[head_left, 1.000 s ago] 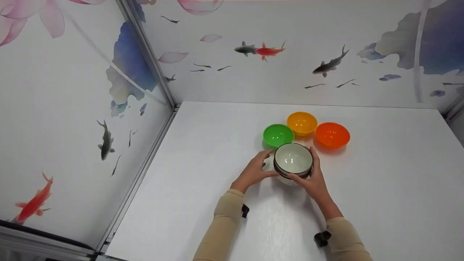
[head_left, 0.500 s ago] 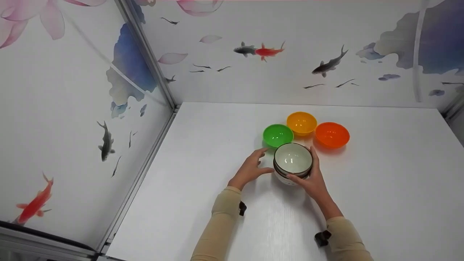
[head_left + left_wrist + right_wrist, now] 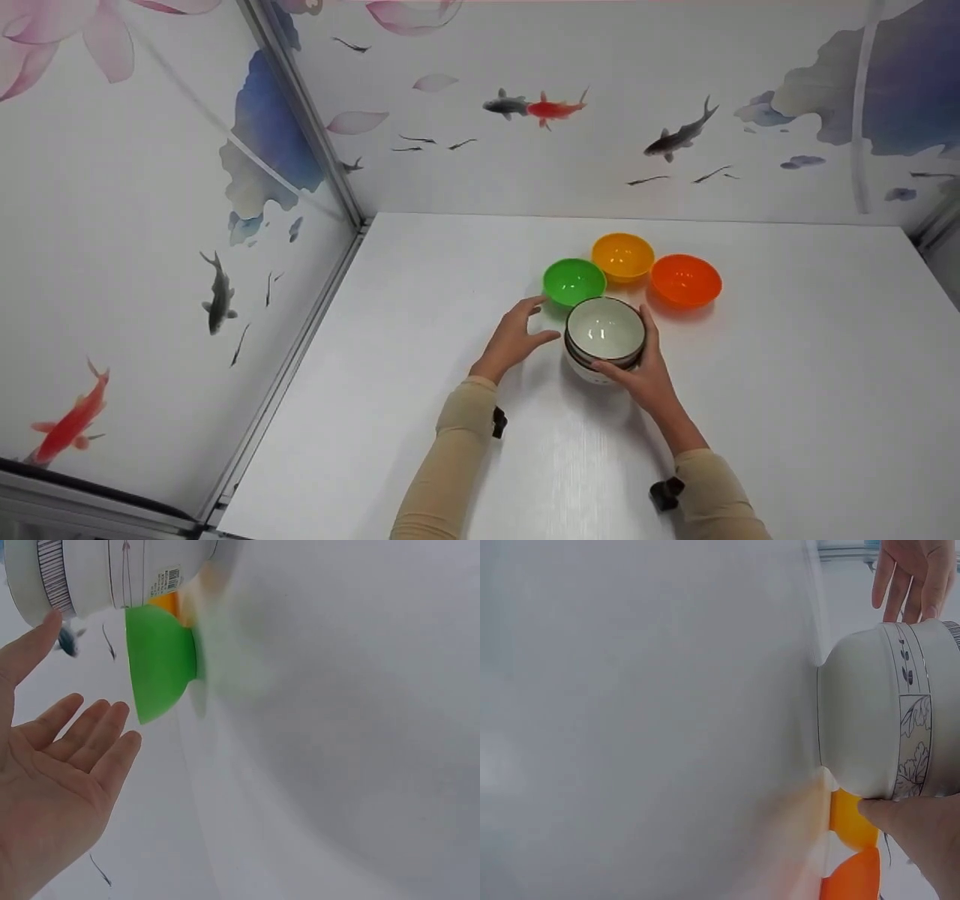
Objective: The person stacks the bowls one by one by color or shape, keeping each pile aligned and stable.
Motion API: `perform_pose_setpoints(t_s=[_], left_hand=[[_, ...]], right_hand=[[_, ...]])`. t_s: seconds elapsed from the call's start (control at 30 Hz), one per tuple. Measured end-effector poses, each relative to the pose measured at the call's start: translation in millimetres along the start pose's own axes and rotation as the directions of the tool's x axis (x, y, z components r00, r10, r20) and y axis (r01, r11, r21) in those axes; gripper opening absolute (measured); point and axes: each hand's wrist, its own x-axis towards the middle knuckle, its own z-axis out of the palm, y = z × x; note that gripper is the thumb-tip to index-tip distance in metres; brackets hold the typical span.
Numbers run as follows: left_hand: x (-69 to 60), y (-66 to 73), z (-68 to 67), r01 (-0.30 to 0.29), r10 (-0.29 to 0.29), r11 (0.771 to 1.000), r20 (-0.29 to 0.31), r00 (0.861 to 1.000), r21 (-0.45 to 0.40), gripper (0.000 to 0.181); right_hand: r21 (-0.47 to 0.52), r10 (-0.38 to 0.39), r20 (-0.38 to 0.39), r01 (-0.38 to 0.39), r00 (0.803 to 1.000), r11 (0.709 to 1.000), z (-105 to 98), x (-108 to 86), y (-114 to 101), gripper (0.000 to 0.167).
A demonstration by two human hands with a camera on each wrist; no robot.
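Observation:
A stack of white ceramic bowls (image 3: pixel 604 330) with dark rims and a printed band stands on the table in front of the green bowl (image 3: pixel 574 283). My right hand (image 3: pixel 643 373) holds the stack from the right, thumb at the front and fingers along the far side. In the right wrist view the thumb lies against the wall of a patterned bowl (image 3: pixel 859 716). My left hand (image 3: pixel 513 339) is off the stack to its left, fingers loosely spread near the green bowl. The left wrist view has the palm (image 3: pixel 56 802) holding nothing.
Behind the stack sit a yellow bowl (image 3: pixel 622 257) and an orange bowl (image 3: pixel 685 280), close beside the green one. A white wall with printed fish (image 3: pixel 555 105) borders the white table (image 3: pixel 405 300) at the back, another at the left.
My left hand has let go of the stack and drawn away to the left and slightly back toward the green bowl. The right hand and the bowls stay where they were.

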Motion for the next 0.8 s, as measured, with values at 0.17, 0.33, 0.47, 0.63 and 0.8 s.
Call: perform_pose_setpoints(t_s=[0.17, 0.33, 0.47, 0.63, 0.8], left_hand=[[3.1, 0.9, -1.3, 0.001, 0.000, 0.999, -0.042, 0.999, 0.033, 0.063], [7.9, 1.0, -0.4, -0.010, 0.016, 0.998, -0.093, 0.996, 0.055, 0.059], [12.0, 2.1, 1.8, 0.000, 0.007, 0.999, -0.117, 0.993, 0.055, 0.056], [15.6, 2.1, 6.8, 0.027, -0.022, 0.999, -0.131, 0.991, 0.033, 0.054], [22.2, -0.5, 12.6, 0.044, -0.041, 0.999, -0.141, 0.989, 0.023, 0.053]], right_hand=[[0.018, -0.006, 0.009, 0.006, 1.000, 1.000, -0.4, -0.5, 0.7, 0.119], [0.001, -0.004, 0.016, 0.004, 1.000, 1.000, -1.4, 0.6, 2.2, 0.119], [-0.010, -0.010, 0.022, 0.010, 1.000, 1.000, -1.7, 0.9, 2.1, 0.119], [-0.013, -0.002, 0.026, 0.002, 1.000, 1.000, -2.5, 0.8, 1.6, 0.119], [-0.002, 0.008, 0.027, -0.008, 1.000, 1.000, -3.1, 0.8, 0.4, 0.119]])
